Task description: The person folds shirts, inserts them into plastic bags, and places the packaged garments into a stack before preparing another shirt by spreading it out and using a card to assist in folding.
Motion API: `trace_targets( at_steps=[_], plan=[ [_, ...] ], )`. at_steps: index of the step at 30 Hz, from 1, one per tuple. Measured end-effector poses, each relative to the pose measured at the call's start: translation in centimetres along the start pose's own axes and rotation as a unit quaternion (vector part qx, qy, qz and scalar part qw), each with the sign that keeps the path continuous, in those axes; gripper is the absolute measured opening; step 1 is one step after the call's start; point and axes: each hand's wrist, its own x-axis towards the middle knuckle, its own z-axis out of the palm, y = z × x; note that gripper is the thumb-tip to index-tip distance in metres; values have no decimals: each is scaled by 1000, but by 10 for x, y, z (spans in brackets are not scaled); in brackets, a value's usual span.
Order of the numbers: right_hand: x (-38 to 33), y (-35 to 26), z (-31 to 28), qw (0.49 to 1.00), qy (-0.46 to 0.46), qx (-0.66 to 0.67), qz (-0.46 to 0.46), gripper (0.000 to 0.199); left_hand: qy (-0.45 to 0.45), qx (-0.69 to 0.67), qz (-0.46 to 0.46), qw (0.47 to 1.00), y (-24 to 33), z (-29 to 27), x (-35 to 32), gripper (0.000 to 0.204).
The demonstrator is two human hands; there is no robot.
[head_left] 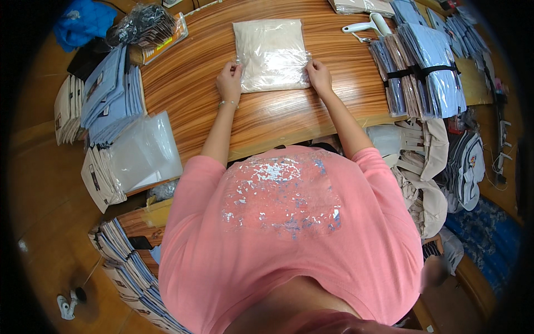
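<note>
1. I see the bag lying flat on the table, the pale folded cloth already inside; its near edge looks unsealed, so I judge closing is left.
2. My left hand pinches the bag's near-left corner.
3. My right hand presses the near-right corner.
4. Both forearms reach straight forward, hands apart, the bag between them.
5. Bundled packs lie right of my right hand.
</note>
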Motion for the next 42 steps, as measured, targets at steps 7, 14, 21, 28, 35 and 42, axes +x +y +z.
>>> trace_targets(
  at_steps=[7, 14, 21, 28, 35, 42],
  plan=[
    [-3, 1, 14, 984, 105, -129, -68, 19, -7, 4, 11, 1000, -1, 1, 2, 17],
    [-3, 4, 14, 952, 101, -225, -182, 28, 19, 21, 111, 993, 2, 9, 2, 19],
    [-10, 7, 14, 891, 94, -398, -196, 42, -55, 271, 84, 957, -11, 1, -11, 35],
    [-6, 27, 17, 895, 109, -384, -198, 47, -114, 323, 26, 939, -22, -1, -18, 43],
    [-23, 33, -14, 947, 49, -83, -306, 52, -139, 29, -72, 987, -25, -26, -22, 60],
    [-15, 12, -12, 838, 97, -262, -469, 26, -72, 272, 234, 931, -1, -25, -37, 63]
  ],
)
